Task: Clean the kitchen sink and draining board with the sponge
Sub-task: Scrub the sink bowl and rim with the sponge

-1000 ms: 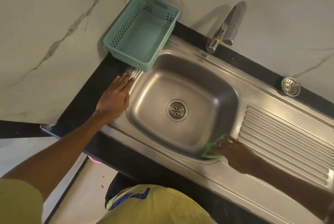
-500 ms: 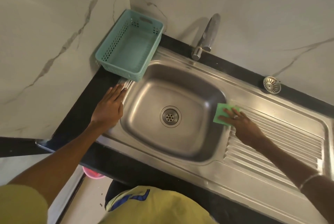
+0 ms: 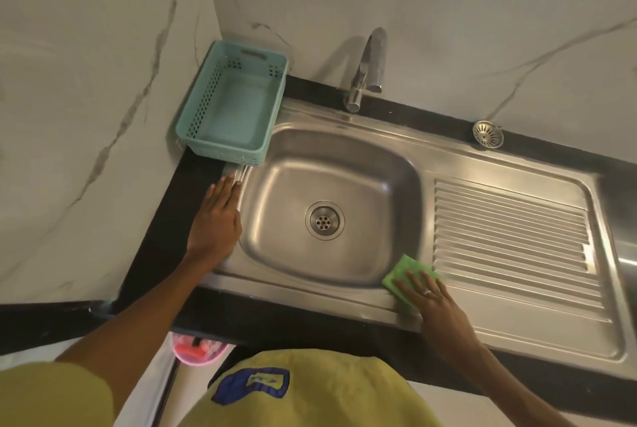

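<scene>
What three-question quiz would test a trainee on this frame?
1. True or false: the right hand presses the green sponge flat on the sink's front rim.
2. Where does the left hand rest? A in the basin, B on the sink's left edge, C on the tap.
3. Fill in: the loose strainer lies behind the ____ board.

Key: 1 true; 2 B; 3 draining.
</scene>
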